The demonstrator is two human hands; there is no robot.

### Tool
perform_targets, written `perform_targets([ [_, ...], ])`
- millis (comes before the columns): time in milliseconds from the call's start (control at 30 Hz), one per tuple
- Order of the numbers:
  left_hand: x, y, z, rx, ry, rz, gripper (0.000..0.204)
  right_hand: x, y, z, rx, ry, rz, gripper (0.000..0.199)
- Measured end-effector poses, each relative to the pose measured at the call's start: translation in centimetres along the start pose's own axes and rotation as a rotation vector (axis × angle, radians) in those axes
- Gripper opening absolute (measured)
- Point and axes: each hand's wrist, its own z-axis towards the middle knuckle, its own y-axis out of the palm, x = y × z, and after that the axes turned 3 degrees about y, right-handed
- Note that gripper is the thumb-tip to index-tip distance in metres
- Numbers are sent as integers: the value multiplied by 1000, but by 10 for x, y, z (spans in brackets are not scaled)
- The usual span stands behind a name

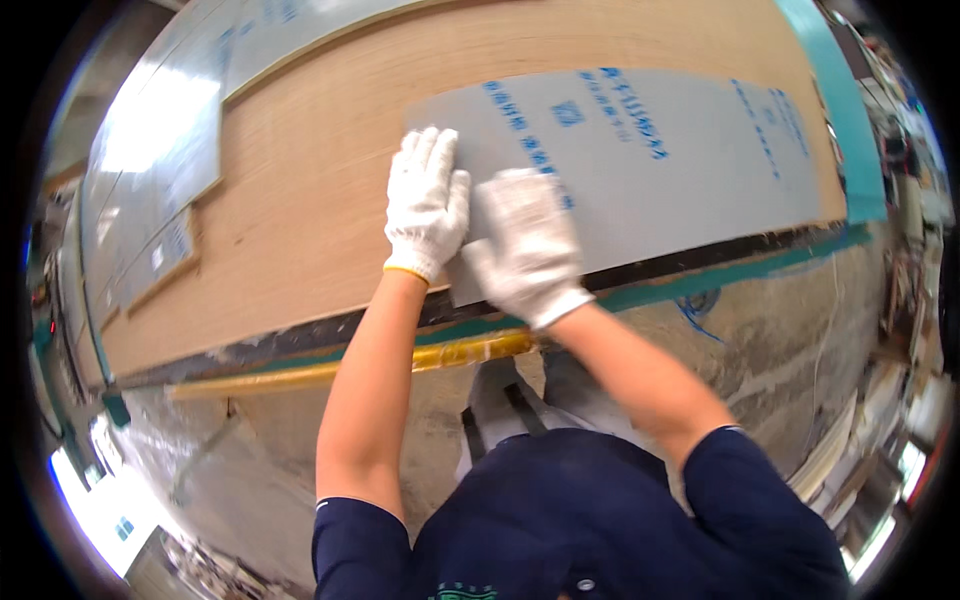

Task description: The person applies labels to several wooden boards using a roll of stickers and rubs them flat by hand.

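Observation:
A grey sheet (640, 170) with blue print lies on a large wooden board (300, 190), its near edge reaching the front of the table. My left hand (428, 205), in a white knit glove with a yellow cuff edge, lies flat along the sheet's left edge, fingers stretched forward. My right hand (530, 245), in a white glove too, rests palm down on the sheet's near left part. It is somewhat blurred, with its thumb apart from the fingers. I see nothing held in either hand; what lies under the palms is hidden.
Shiny grey panels (175, 140) cover the board's left and far sides. Yellow tape (450, 353) wraps a strip along the table's front edge. A teal band (850, 130) borders the right end. Stacked materials (905, 280) stand beyond it, and a blue tangle (700, 305) lies below the edge.

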Motion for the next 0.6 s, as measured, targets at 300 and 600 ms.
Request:
perform_targets([
  [300,0,13,12,-111,80,114,50,162,-98,-27,362,301,-461,66],
  [600,-7,26,9,-75,111,181,53,-40,16,-13,-18,171,-94,83],
])
